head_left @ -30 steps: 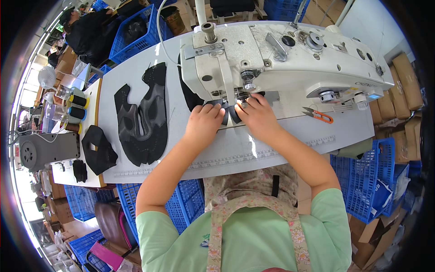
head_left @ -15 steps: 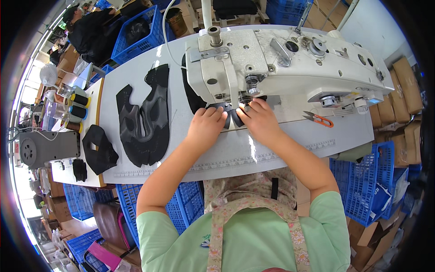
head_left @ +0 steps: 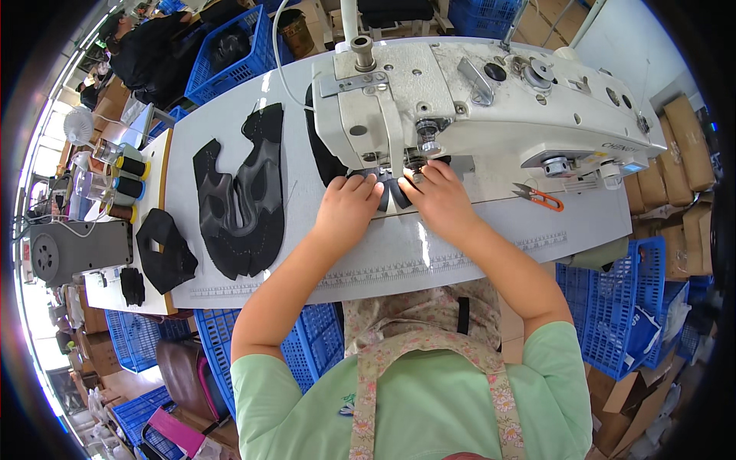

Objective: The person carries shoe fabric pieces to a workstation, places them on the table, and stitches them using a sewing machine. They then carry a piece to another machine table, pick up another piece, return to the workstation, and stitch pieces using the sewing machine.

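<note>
L hand (head_left: 349,207), R hand (head_left: 441,201): fingers on blk piece (head_left: 399,193); grip can't tell; blue crate (head_left: 253,70): blk bundle (head_left: 228,48) inside

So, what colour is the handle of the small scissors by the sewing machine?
The handle is orange; it shows best in the head view.

Orange-handled thread snips (head_left: 537,195) lie on the grey tabletop (head_left: 475,238), and a ruler scale (head_left: 368,274) runs along its near edge. Off to the left, a row of thread spools (head_left: 132,186) stands near a small white fan (head_left: 78,126). Beyond the table's far left corner, a blue plastic crate (head_left: 201,83) holds a black bag (head_left: 228,50), with a brown bucket (head_left: 297,34) beside it and a person in black (head_left: 149,61) farther left. A blue basket (head_left: 606,299) and brown cardboard boxes (head_left: 682,146) occupy the right side; a brown chair (head_left: 182,366) sits lower left.
</note>
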### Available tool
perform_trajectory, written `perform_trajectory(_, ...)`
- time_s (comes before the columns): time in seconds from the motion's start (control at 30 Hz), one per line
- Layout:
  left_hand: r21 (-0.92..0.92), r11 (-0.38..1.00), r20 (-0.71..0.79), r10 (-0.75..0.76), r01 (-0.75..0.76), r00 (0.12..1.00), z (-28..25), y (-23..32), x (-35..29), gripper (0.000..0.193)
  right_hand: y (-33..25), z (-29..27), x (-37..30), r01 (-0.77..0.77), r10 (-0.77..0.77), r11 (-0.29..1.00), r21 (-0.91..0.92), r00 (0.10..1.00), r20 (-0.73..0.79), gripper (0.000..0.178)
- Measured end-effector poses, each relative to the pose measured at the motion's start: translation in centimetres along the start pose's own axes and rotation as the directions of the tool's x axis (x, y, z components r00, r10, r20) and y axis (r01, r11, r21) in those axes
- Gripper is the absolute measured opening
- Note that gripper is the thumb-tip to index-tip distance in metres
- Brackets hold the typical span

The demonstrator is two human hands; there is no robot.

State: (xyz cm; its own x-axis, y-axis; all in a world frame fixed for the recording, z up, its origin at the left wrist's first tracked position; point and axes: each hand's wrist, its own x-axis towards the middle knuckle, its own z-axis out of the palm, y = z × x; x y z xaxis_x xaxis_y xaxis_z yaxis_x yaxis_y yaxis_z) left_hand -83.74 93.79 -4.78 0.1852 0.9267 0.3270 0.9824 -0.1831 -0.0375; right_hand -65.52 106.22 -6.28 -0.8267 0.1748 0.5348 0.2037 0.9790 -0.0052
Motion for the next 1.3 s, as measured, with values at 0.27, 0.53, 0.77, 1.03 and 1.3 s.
perform_trajectory(0.27,-0.014,1.0,-0.031,-0.027,0.026,0.999,-0.2,0.2,0.2,0.03,-0.1,-0.3,0.0,-0.013,0.013,1.0,-0.009,1.0,-0.016,0.021)
perform_trajectory(0.53,-0.188,0.977,-0.011,-0.107,0.103,0.994,-0.5,0.0,0.6,0.022,0.0,-0.6,-0.4,-0.016,0.016,0.999,0.036,1.0,-0.004,0.024)
perform_trajectory(0.77,-0.122,0.992,-0.034,-0.047,0.042,0.998,0.2,-0.6,0.8,0.019,0.1,-0.3,-0.2,-0.033,0.033,0.998,0.051,0.999,0.002,0.023)
perform_trajectory(1.03,-0.042,0.999,-0.07,-0.023,0.02,0.997,0.8,-1.0,0.8,0.019,0.2,-0.1,0.1,-0.059,0.06,0.996,0.062,0.998,-0.008,0.021)
perform_trajectory(1.3,0.061,0.997,0.061,-0.052,0.048,0.997,1.0,-1.2,1.1,0.024,0.2,0.2,0.4,-0.084,0.087,0.994,0.072,0.996,-0.03,0.017)
